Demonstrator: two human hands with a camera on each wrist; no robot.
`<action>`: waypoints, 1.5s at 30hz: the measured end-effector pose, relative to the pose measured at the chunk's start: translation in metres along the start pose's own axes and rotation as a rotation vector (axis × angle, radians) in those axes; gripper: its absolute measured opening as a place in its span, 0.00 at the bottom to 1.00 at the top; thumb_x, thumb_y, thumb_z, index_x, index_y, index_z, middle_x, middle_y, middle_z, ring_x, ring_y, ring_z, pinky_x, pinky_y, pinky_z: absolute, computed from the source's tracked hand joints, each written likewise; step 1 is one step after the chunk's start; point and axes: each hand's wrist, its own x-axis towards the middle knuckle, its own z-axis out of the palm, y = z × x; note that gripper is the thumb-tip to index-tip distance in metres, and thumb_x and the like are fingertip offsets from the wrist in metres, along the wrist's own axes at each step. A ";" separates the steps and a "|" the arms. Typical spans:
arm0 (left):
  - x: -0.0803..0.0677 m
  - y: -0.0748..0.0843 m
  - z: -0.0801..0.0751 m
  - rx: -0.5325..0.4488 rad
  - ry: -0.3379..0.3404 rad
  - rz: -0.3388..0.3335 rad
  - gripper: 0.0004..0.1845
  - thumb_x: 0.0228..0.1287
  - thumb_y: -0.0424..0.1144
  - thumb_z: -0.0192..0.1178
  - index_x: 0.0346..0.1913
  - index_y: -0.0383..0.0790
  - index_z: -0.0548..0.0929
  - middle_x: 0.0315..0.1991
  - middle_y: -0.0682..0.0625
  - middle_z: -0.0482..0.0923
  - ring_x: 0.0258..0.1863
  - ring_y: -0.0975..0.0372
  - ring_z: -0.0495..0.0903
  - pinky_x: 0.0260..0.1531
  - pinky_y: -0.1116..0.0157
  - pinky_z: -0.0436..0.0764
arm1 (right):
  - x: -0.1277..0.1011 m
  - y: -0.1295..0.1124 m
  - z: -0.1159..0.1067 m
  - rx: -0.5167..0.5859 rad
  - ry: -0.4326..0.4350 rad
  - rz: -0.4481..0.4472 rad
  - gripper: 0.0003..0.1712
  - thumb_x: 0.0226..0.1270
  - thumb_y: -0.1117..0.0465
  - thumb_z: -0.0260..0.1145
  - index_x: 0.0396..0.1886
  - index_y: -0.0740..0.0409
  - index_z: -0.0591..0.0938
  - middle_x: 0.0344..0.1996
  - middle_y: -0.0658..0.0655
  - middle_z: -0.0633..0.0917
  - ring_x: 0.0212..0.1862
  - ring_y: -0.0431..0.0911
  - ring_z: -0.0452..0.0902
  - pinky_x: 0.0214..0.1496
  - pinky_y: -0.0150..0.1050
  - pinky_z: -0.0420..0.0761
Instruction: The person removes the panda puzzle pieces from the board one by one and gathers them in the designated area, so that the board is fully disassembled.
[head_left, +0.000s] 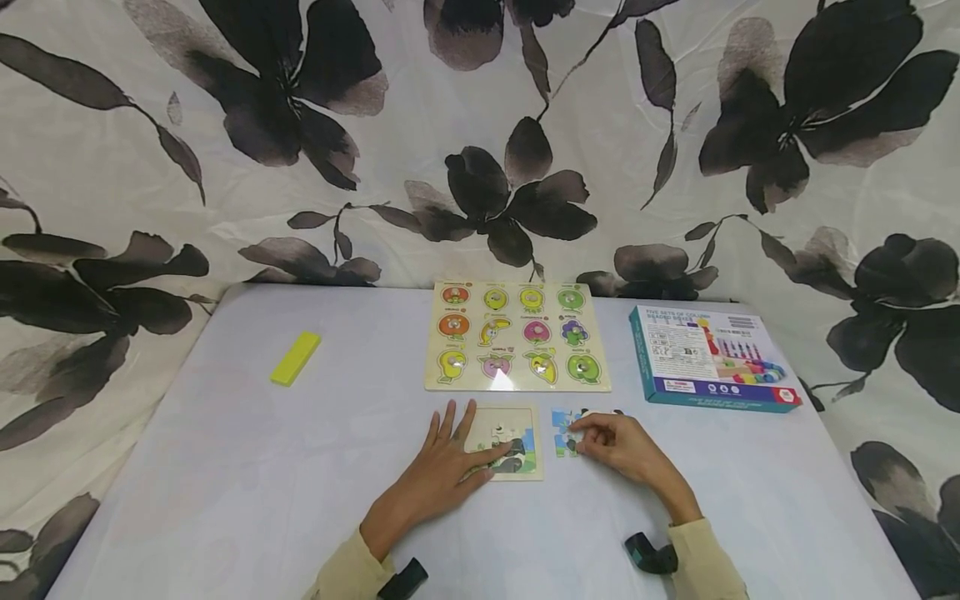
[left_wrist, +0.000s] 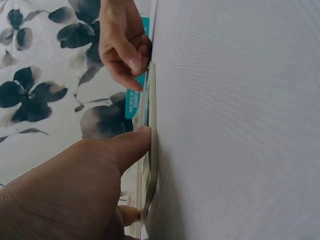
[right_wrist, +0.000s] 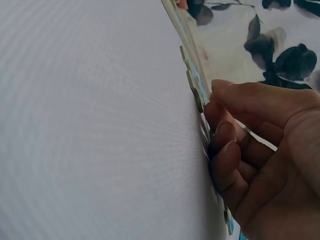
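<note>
A small wooden jigsaw tray point(head_left: 534, 467) lies on the table, part of its panda picture filled in. My left hand point(head_left: 438, 471) rests across its left side with the fingers spread, thumb on the picture and fingertips by the far rim. To the right lie several loose jigsaw pieces point(head_left: 560, 437), some hidden under my right hand point(head_left: 618, 450). That hand's fingers are curled, with thumb and index fingertips point(right_wrist: 222, 86) close together right at the pieces. I cannot tell whether a piece is between them.
Behind the tray lies a fruit puzzle board point(head_left: 517, 383). A boxed bead set point(head_left: 712, 358) stands at the back right, and a yellow block point(head_left: 296, 358) lies at the back left. A floral cloth point(head_left: 510, 208) hangs behind the white table point(head_left: 225, 467).
</note>
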 end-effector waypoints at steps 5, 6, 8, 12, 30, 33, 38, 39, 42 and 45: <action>0.001 -0.001 -0.001 -0.006 0.013 0.011 0.22 0.71 0.51 0.51 0.66 0.67 0.71 0.76 0.36 0.40 0.72 0.36 0.31 0.68 0.38 0.37 | 0.001 -0.001 0.000 0.002 0.002 0.002 0.12 0.61 0.64 0.68 0.45 0.58 0.85 0.25 0.48 0.79 0.26 0.37 0.71 0.29 0.29 0.73; 0.001 -0.001 -0.001 -0.007 0.016 0.014 0.22 0.71 0.51 0.51 0.66 0.67 0.71 0.76 0.36 0.40 0.72 0.36 0.31 0.68 0.38 0.37 | 0.002 0.000 0.000 0.005 0.001 0.003 0.12 0.61 0.64 0.68 0.45 0.58 0.85 0.26 0.49 0.79 0.26 0.37 0.71 0.29 0.29 0.73; 0.001 -0.001 -0.001 -0.006 0.021 0.021 0.22 0.71 0.50 0.51 0.66 0.67 0.71 0.76 0.36 0.40 0.72 0.35 0.31 0.67 0.37 0.37 | 0.002 0.000 0.000 0.010 -0.001 0.005 0.12 0.61 0.64 0.68 0.45 0.58 0.85 0.26 0.49 0.78 0.26 0.38 0.71 0.29 0.29 0.72; 0.001 -0.002 0.000 -0.006 0.024 0.029 0.22 0.71 0.49 0.51 0.66 0.68 0.70 0.76 0.36 0.40 0.72 0.34 0.31 0.67 0.36 0.37 | 0.003 0.000 -0.001 0.022 -0.008 0.001 0.12 0.62 0.63 0.68 0.45 0.59 0.84 0.26 0.50 0.79 0.27 0.38 0.71 0.29 0.29 0.73; 0.006 0.008 0.006 0.036 -0.008 0.004 0.21 0.72 0.54 0.48 0.67 0.72 0.68 0.75 0.32 0.40 0.70 0.31 0.31 0.64 0.32 0.39 | 0.050 -0.052 0.043 -0.010 0.003 -0.154 0.11 0.64 0.65 0.65 0.45 0.58 0.86 0.39 0.51 0.86 0.37 0.40 0.77 0.42 0.34 0.78; 0.006 0.010 0.006 0.048 -0.009 0.001 0.21 0.72 0.53 0.48 0.66 0.71 0.69 0.74 0.32 0.40 0.70 0.30 0.32 0.64 0.32 0.40 | 0.055 -0.053 0.050 -0.044 -0.004 -0.186 0.11 0.63 0.67 0.66 0.45 0.59 0.86 0.38 0.50 0.86 0.38 0.41 0.77 0.43 0.34 0.78; 0.006 0.012 0.005 0.057 -0.007 0.004 0.21 0.72 0.53 0.48 0.66 0.70 0.70 0.74 0.32 0.40 0.70 0.30 0.31 0.63 0.31 0.39 | 0.057 -0.052 0.058 -0.113 0.006 -0.211 0.10 0.63 0.66 0.66 0.44 0.57 0.86 0.39 0.48 0.85 0.43 0.42 0.77 0.49 0.40 0.77; 0.005 0.012 0.005 0.059 -0.005 0.005 0.21 0.72 0.53 0.48 0.66 0.70 0.70 0.74 0.32 0.41 0.70 0.30 0.31 0.63 0.31 0.40 | 0.057 -0.052 0.058 -0.122 0.009 -0.213 0.10 0.63 0.66 0.66 0.44 0.57 0.86 0.39 0.48 0.85 0.44 0.42 0.77 0.51 0.42 0.76; 0.005 0.013 0.004 0.070 -0.003 0.004 0.21 0.72 0.53 0.48 0.66 0.69 0.70 0.74 0.32 0.41 0.70 0.30 0.31 0.63 0.31 0.40 | 0.057 -0.053 0.060 -0.153 0.017 -0.221 0.09 0.63 0.66 0.67 0.43 0.56 0.86 0.39 0.48 0.85 0.46 0.43 0.76 0.52 0.45 0.76; 0.005 0.012 0.004 0.081 -0.006 0.003 0.21 0.72 0.53 0.48 0.66 0.69 0.70 0.74 0.32 0.41 0.70 0.31 0.31 0.63 0.31 0.40 | 0.058 -0.053 0.062 -0.184 0.019 -0.227 0.09 0.63 0.65 0.66 0.42 0.56 0.86 0.40 0.48 0.84 0.46 0.43 0.76 0.53 0.45 0.75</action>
